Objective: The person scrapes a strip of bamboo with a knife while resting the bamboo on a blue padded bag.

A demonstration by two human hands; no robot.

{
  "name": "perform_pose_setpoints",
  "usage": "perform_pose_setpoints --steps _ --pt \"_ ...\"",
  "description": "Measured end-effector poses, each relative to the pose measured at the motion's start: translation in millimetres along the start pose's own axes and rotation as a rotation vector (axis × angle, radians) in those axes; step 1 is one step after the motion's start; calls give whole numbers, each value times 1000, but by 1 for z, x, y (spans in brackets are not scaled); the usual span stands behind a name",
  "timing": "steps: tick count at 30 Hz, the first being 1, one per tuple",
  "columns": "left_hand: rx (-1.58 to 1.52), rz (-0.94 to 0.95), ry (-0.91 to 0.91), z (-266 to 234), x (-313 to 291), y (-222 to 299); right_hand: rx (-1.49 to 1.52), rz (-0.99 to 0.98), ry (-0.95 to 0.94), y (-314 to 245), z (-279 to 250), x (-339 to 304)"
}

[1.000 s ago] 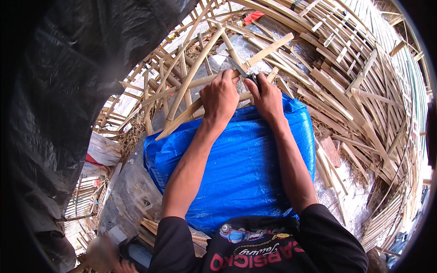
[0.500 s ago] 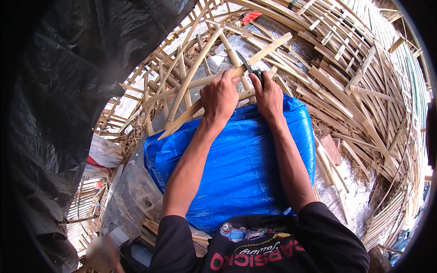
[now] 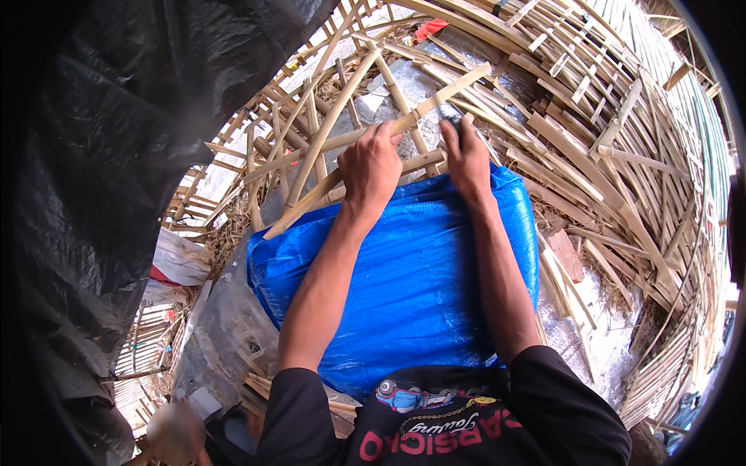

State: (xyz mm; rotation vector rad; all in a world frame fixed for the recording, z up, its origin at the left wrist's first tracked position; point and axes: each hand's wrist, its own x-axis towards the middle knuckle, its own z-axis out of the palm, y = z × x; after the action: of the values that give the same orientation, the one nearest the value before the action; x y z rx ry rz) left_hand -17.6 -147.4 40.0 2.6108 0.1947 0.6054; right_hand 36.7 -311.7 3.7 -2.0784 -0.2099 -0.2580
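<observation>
My left hand (image 3: 371, 167) is wrapped round a split bamboo strip (image 3: 458, 85), which slants from the blue tarp's far left edge up to the far right. My right hand (image 3: 470, 163) is closed on a knife (image 3: 451, 121) just right of the strip. Only part of the knife's dark handle shows clearly; I cannot make out the blade. A small gap separates this hand from the strip. Beneath both forearms lies the blue tarp (image 3: 396, 287), spread across my lap.
Crossed bamboo poles (image 3: 338, 109) stand beyond my left hand. Long piled bamboo slats (image 3: 622, 186) curve along the right. A black plastic sheet (image 3: 101, 171) hangs at the left. At the lower left is another person (image 3: 175, 433), blurred. A red scrap (image 3: 430, 29) lies far off.
My right hand has moved right and toward me, taking the knife off the bamboo strip. The strip and my left hand have shifted slightly left and toward me.
</observation>
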Motion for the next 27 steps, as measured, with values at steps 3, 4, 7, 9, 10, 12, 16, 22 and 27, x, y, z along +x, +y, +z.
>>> perform_pose_setpoints --steps 3,4,7,9,10,12,16,22,27 --pt "9 -13 -72 0 2 3 -181 -214 -138 -5 6 -7" --pt "7 -12 -74 1 2 3 -220 -222 -144 -5 7 -6" --pt "-58 28 11 2 2 4 -249 -117 -43 -6 5 -4" --pt "-8 3 -21 0 2 5 -235 -119 -78 -5 7 -4" --pt "-8 5 -23 1 1 4 -223 -115 -107 -3 7 -5" --pt "2 -2 -35 3 1 3 -233 -222 -90 0 8 -5" --pt "-31 21 -15 4 2 6 -249 -72 -46 -2 8 -4" --pt "-9 44 1 3 2 1 -194 -50 -110 -5 6 -6" --pt "8 101 67 7 2 -2 -228 -86 -83 1 5 -4"
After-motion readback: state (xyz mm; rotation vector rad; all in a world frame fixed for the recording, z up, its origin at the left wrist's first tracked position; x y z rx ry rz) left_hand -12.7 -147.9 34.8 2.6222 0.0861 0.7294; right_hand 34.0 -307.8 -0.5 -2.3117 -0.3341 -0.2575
